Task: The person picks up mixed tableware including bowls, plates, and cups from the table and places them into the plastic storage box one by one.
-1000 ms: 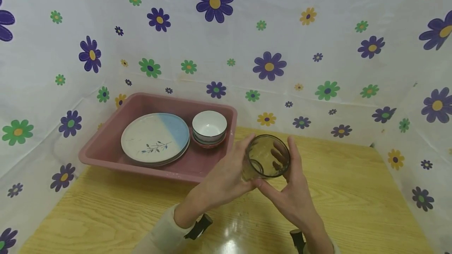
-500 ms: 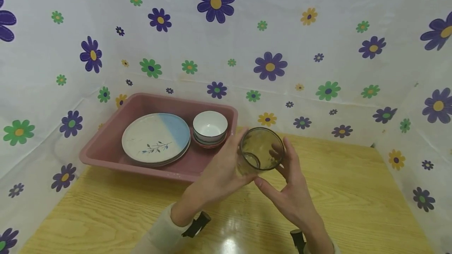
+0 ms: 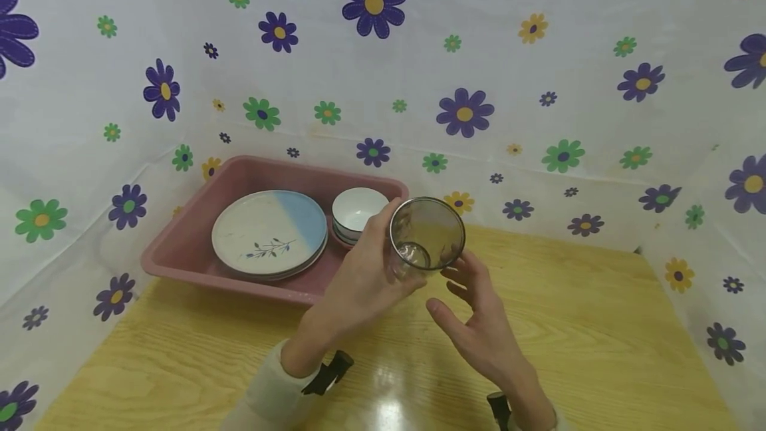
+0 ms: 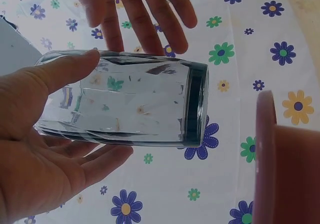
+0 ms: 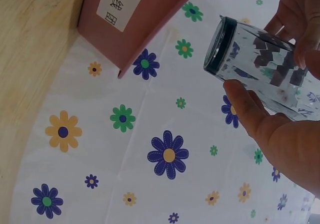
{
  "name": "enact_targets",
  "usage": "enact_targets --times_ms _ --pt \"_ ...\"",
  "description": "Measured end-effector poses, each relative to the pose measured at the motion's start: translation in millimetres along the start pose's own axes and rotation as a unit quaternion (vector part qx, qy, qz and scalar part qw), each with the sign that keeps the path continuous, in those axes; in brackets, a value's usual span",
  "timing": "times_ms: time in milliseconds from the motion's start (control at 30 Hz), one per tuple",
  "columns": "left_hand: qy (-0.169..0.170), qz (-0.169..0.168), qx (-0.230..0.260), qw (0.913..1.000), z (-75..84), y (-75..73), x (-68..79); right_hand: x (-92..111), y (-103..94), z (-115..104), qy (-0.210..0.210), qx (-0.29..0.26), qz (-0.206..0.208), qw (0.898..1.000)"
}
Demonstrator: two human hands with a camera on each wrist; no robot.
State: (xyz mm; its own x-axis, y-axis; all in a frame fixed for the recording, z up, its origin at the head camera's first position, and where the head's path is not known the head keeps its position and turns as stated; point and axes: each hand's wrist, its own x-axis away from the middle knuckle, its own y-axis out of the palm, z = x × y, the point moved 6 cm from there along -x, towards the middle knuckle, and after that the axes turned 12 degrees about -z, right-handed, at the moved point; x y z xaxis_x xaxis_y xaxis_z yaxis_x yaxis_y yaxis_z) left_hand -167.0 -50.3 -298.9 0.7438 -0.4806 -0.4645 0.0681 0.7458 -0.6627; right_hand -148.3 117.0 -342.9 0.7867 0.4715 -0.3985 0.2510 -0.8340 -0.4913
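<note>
My left hand (image 3: 362, 281) grips a clear drinking glass (image 3: 427, 231) with a dark rim, thumb on one side and fingers on the other. In the head view the glass is tilted, its mouth turned up toward the camera. My right hand (image 3: 485, 331) is spread beside it, thumb apart and fingertips close to the glass's lower right side. The left wrist view shows the glass (image 4: 130, 101) lying sideways across the picture, with the right hand's straight fingers (image 4: 145, 26) behind it. In the right wrist view, the glass's (image 5: 262, 58) dark rim points left.
A pink tub (image 3: 227, 278) stands at the back left of the wooden table (image 3: 574, 338). Inside it lie stacked plates (image 3: 257, 228) and stacked bowls (image 3: 358, 208). The tub's outer wall carries a white label (image 5: 119, 6). A flowered white sheet (image 3: 311, 72) encloses the table's back and sides.
The glass has moved up and left in the left hand, toward the tub. My right hand, which held the glass along with the left, has come away from it and spread its fingers.
</note>
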Motion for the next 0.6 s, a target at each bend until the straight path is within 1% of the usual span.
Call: enact_targets --times_ms 100,167,267,333,433,600 --pt "0.003 0.008 0.006 0.9999 -1.3 -4.4 0.0 -1.7 5.9 2.4 -0.001 -0.004 -0.008 1.000" --pt "0.004 0.013 0.005 0.9999 -2.8 -6.1 -0.2 -3.0 9.6 5.3 0.007 -0.010 -0.013 1.000" --pt "0.002 0.017 0.008 0.9998 -4.9 -8.4 -0.4 -6.2 15.5 10.6 0.021 -0.027 -0.020 0.999" --pt "0.000 0.018 0.012 0.9998 -6.5 -9.5 -0.7 -8.2 19.6 15.2 0.040 -0.039 -0.022 0.998" --pt "-0.013 0.017 0.019 0.9996 -9.7 -11.4 -0.6 -10.3 25.4 21.4 0.062 -0.054 -0.024 0.996" --pt "-0.043 0.024 0.005 0.9988 -15.9 -17.3 1.1 -12.7 33.4 29.6 0.091 -0.069 -0.023 0.993"
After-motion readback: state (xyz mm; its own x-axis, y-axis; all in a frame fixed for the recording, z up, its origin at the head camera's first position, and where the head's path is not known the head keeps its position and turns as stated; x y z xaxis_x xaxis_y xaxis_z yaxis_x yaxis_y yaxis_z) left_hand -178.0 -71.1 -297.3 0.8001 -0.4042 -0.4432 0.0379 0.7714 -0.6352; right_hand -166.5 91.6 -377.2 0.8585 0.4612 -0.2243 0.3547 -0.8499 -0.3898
